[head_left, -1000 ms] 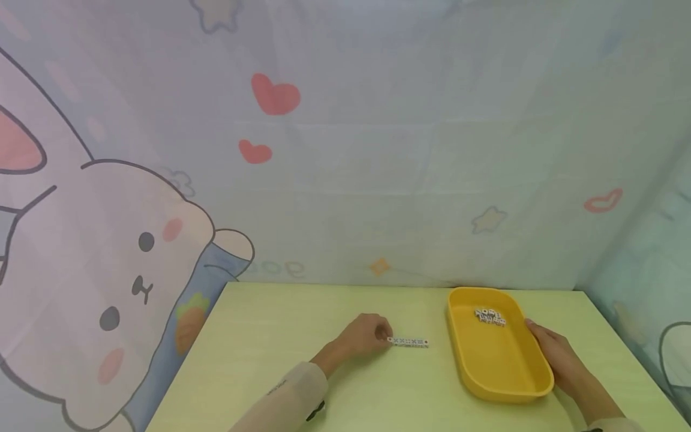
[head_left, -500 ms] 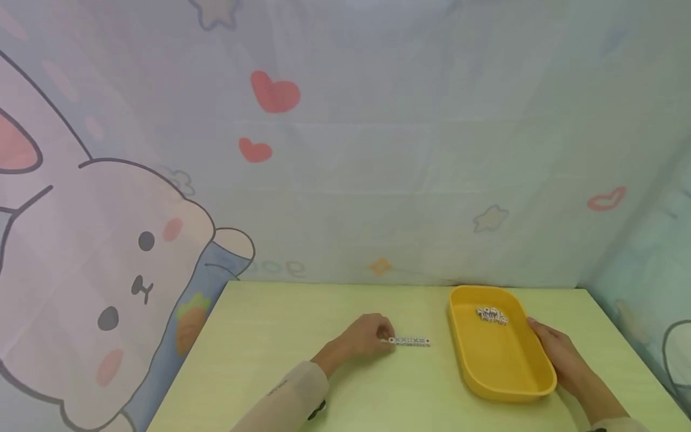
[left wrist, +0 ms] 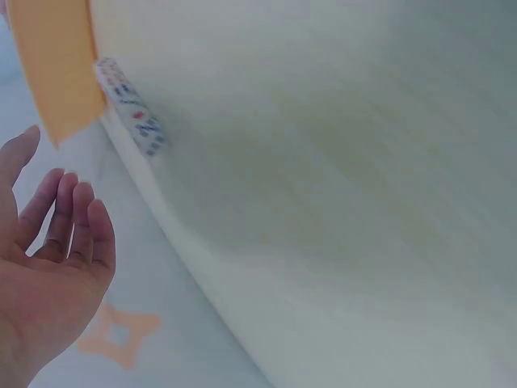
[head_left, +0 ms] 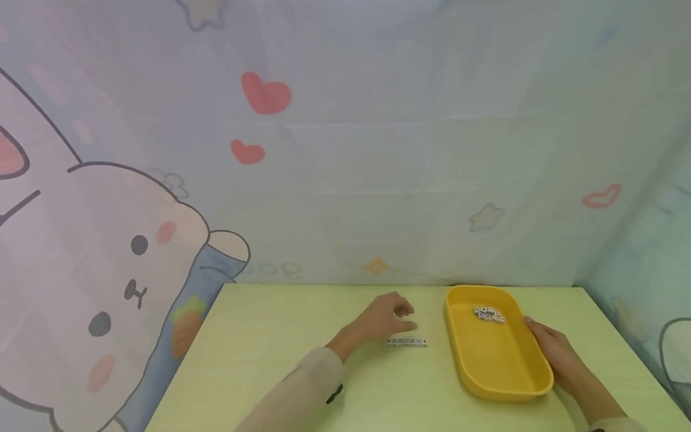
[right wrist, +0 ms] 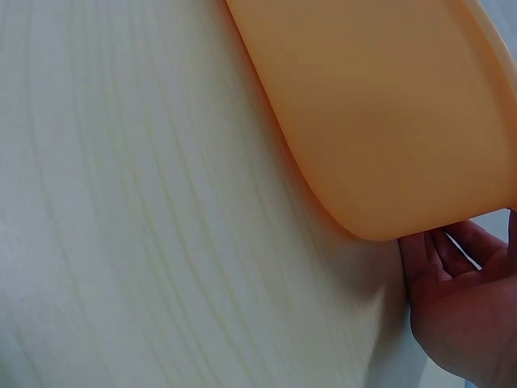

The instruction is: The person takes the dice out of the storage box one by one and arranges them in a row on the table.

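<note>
A short straight row of white dice (head_left: pixel 407 342) with dark pips lies on the table; a red pip shows on the dice (left wrist: pixel 131 109) in the left wrist view. My left hand (head_left: pixel 382 318) hovers just behind and left of the row, thumb and fingers spread apart, holding nothing. Its fingers (left wrist: pixel 60 218) are gently bent in the left wrist view. To the right is a yellow tray (head_left: pixel 499 360) with rounded corners. My right hand (head_left: pixel 558 357) grips the tray's right side, thumb at the rim and fingers (right wrist: pixel 428 259) against the outer wall.
A cluster of more white dice (head_left: pixel 489 315) sits in the far part of the tray. The pale green-yellow table (head_left: pixel 270 336) ends at a hanging cloth (head_left: pixel 345 228) printed with a rabbit, hearts and stars. Another cloth panel (head_left: pixel 658 270) hangs along the right.
My left hand has let go at the left end of the dice row, risen slightly back and right, and its fingers have spread. The right hand keeps its grip on the tray.
</note>
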`<state>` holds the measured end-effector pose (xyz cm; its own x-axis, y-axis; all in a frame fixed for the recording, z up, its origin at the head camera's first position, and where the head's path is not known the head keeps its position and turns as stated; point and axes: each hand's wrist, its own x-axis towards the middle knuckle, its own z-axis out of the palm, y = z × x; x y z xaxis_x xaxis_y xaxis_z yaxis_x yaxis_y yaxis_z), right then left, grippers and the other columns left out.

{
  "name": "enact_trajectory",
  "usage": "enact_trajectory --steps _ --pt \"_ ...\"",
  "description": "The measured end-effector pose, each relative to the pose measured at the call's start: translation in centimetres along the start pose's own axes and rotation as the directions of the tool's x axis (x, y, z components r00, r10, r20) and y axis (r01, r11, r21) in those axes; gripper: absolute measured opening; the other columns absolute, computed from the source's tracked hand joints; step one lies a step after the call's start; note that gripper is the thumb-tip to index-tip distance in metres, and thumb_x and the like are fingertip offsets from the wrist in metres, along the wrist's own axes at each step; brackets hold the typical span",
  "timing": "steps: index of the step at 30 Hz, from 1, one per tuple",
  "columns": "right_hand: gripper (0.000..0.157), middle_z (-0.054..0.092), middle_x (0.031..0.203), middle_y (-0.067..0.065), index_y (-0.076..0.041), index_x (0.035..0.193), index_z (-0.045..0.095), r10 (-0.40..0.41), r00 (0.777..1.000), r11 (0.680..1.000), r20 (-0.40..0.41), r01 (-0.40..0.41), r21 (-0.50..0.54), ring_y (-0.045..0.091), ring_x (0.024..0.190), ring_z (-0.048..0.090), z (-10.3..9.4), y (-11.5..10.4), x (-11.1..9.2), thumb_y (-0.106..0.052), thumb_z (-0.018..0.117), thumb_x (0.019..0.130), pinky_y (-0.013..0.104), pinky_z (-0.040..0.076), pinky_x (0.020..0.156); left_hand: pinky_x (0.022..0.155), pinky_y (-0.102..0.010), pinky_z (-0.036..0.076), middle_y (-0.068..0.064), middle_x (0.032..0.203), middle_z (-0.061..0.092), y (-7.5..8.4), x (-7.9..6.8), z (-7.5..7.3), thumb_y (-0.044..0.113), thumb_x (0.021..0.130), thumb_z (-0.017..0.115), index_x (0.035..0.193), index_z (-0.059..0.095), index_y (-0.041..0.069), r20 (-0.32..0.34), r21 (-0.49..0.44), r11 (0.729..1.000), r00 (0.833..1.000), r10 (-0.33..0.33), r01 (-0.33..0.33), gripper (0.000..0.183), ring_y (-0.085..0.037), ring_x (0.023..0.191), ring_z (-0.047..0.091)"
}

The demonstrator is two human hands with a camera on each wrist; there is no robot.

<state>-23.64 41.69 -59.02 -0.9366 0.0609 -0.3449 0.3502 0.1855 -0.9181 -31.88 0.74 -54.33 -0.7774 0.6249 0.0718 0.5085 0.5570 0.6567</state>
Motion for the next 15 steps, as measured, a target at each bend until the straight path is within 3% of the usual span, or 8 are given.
enact_trajectory --steps 9,15 --pt "0.098 0.069 0.115 0.000 0.012 0.162 0.020 -0.004 1.000 1.000 -0.003 0.004 -0.010 0.014 0.094 0.069 0.0 -0.2 -0.2 -0.068 0.038 0.107 0.038 0.062 0.082 0.093 -0.019 0.050 -0.005 0.116 0.067 3.8 3.1 2.0 0.036 0.100 0.076 0.127 0.072 0.007 -0.035 0.007 0.998 0.997 0.062 -0.062 0.040 -0.015 0.105 0.063" --pt "0.099 0.070 0.114 -0.001 0.012 0.162 0.020 0.000 1.000 1.000 -0.005 0.000 0.007 0.015 0.094 0.070 0.2 0.2 -0.2 -0.069 0.039 0.107 0.039 0.062 0.082 0.093 -0.018 0.049 -0.002 0.119 0.064 5.5 4.3 3.9 0.035 0.100 0.076 0.130 0.071 0.008 -0.124 -0.009 0.997 0.990 0.073 -0.075 0.041 -0.021 0.112 0.064"
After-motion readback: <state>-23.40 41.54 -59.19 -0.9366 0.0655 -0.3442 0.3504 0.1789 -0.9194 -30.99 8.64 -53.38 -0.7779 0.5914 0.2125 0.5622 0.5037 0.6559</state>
